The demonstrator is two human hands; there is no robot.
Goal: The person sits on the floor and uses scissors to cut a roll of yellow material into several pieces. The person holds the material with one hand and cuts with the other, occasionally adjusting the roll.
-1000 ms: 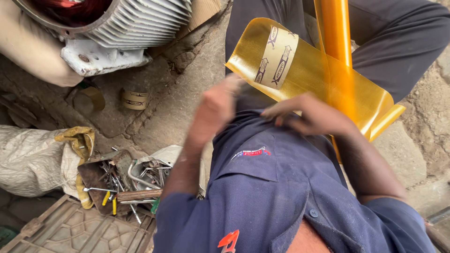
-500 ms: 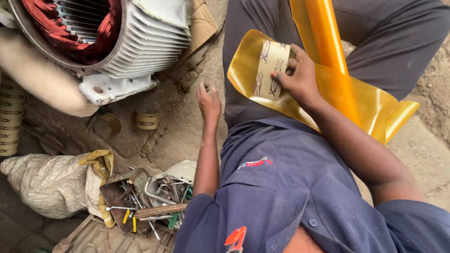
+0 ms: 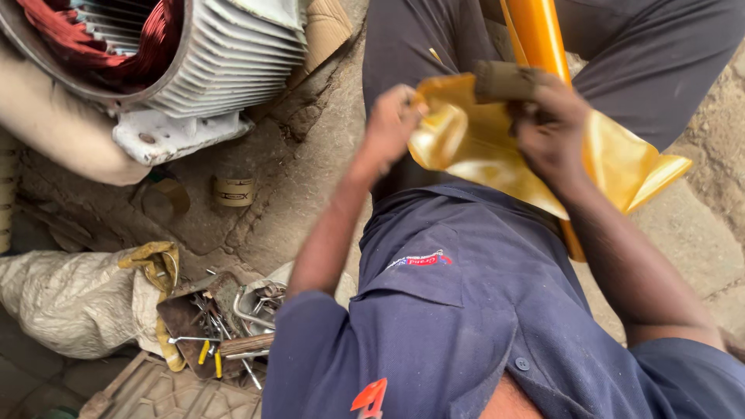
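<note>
We see our left hand [image 3: 392, 124] closed on the left edge of a yellow sheet [image 3: 497, 155], fingers curled in and pinching the glossy film where it folds over on itself. Our right hand [image 3: 547, 128] grips the sheet's upper middle, and its fingers are wrapped around a brown block [image 3: 500, 81] that sits on top of the film; the block pokes out to the left of the knuckles. So the sheet lies between our two hands, over our lap, with its right part spreading past the right hand toward a pointed corner. Its lower edge rests against our blue shirt [image 3: 466, 310].

Behind the right hand a yellow roll [image 3: 535, 35] runs up and away between our dark trouser legs, and it shows again below the sheet, beside the right forearm.

To our left, on the rough floor [image 3: 310, 178], stands a motor [image 3: 194, 54] with a ribbed grey housing and red copper windings showing in its open end. Near it, well apart from our hands, lies a small tape roll [image 3: 234, 190]. Lower left we see a pale sack [image 3: 70, 302] with a yellow glove [image 3: 155, 264] draped on it, touching a rusty tray [image 3: 206, 326] full of spanners and other small tools. We cannot tell what each tool is.
</note>
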